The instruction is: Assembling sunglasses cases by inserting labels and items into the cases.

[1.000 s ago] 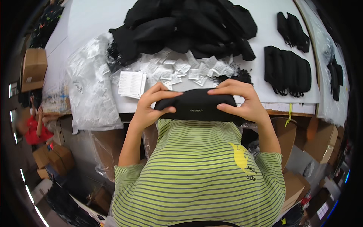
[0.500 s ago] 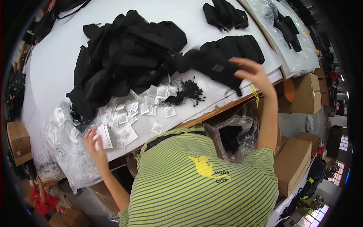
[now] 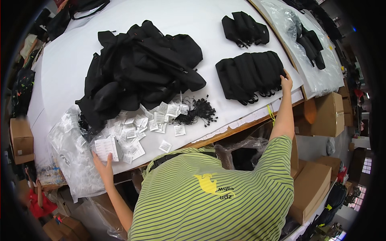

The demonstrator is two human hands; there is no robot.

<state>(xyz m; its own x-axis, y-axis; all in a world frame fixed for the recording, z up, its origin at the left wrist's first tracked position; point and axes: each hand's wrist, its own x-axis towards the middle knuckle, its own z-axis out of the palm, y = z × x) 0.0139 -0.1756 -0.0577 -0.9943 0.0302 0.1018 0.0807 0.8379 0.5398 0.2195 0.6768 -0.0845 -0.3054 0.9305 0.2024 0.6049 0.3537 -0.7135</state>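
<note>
My right hand (image 3: 286, 83) is at the right end of a row of black fabric pouches (image 3: 249, 76), its fingers closed on the edge of the end pouch. The pouches stand side by side, small loops toward me. My left hand (image 3: 104, 168) is at the table's front edge, thumb and fingers apart, touching the lower edge of a white printed card (image 3: 105, 148). Behind that card lie several loose white tags (image 3: 132, 132). A bunch of black cords (image 3: 199, 112) lies beside the tags. A large heap of black fabric pouches (image 3: 140, 64) rises beyond them.
A smaller group of black pouches (image 3: 245, 30) stands farther back. Clear plastic bags (image 3: 74, 156) slump over the front left edge. Clear sheeting covers a side table (image 3: 325, 76) at the right. Cardboard boxes (image 3: 311, 188) stand on the right. A yellow strap (image 3: 271, 113) hangs at the edge.
My right hand has moved right with a black pouch, which now stands in the row. My left hand has shifted slightly down, and the printed card beside it has moved left.
</note>
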